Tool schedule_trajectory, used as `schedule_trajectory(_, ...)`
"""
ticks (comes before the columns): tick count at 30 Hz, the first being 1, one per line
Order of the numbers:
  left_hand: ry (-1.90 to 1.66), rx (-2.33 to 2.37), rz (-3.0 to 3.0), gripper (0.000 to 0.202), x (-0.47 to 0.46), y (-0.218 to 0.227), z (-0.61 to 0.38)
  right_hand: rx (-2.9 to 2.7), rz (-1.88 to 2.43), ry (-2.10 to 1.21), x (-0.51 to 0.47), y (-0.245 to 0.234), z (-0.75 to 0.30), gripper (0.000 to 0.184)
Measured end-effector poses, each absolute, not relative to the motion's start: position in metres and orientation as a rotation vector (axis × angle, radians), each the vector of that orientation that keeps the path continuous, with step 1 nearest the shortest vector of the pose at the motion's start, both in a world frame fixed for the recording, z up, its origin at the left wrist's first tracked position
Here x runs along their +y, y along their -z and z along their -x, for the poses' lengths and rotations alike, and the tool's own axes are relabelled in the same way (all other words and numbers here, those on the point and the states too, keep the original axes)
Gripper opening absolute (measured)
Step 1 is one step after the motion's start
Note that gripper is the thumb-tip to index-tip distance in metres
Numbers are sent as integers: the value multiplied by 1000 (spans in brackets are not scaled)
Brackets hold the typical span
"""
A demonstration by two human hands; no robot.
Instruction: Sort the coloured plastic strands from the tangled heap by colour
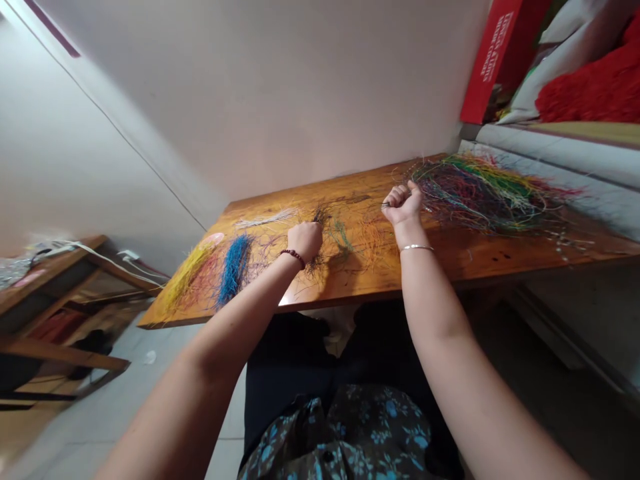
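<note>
Head view: the left hand (305, 241) closes on a dark fibre tuft (320, 215) on the orange varnished wooden table (465, 250). The curled right hand (403, 205) pinches thin dark strands (385, 204) beside a multicoloured fibre heap (480, 193); blue fibres (234, 270) and yellow fibres (187, 277) lie in separate bunches, keeping the colours apart.

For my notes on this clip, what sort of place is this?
Probably a room in a home used for craft work: a wooden table strewn with bunches of coloured strands, and red plush bedding piled right beside it, though it could be a cushion.
</note>
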State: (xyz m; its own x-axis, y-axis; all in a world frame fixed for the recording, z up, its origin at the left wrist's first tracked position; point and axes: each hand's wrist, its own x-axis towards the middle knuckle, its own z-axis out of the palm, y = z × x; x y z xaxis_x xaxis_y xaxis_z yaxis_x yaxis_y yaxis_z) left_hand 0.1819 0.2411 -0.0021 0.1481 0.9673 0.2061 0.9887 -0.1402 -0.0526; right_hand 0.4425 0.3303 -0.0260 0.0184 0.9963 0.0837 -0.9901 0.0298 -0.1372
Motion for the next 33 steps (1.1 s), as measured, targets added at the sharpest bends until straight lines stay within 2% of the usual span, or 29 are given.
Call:
schedule_trajectory(6,65,-1797,2538,45,241,-4,-182,-245,125,-1569,332,27,-434,49)
schedule_trajectory(10,477,-1747,2539,53,242,-16,-183,-316,108,-1617,334,26,-428,52)
schedule_trajectory(13,842,-1615,2585,49,238,-25,-191,-353,131,-1656,333,23,-421,53)
schedule_trajectory(15,939,-1521,2619,44,234,-29,-198,-383,153,-1687,331,21,-417,53)
schedule_trajectory(22,695,-1536,2607,34,226,-25,-203,-405,186,-1722,326,15,-411,53)
schedule_trajectory(27,660,-1570,2623,29,229,-16,-201,-367,168,-1777,328,14,-412,49)
schedule_trajectory(33,726,-1579,2645,33,231,-10,-207,-393,186,-1764,328,15,-409,54)
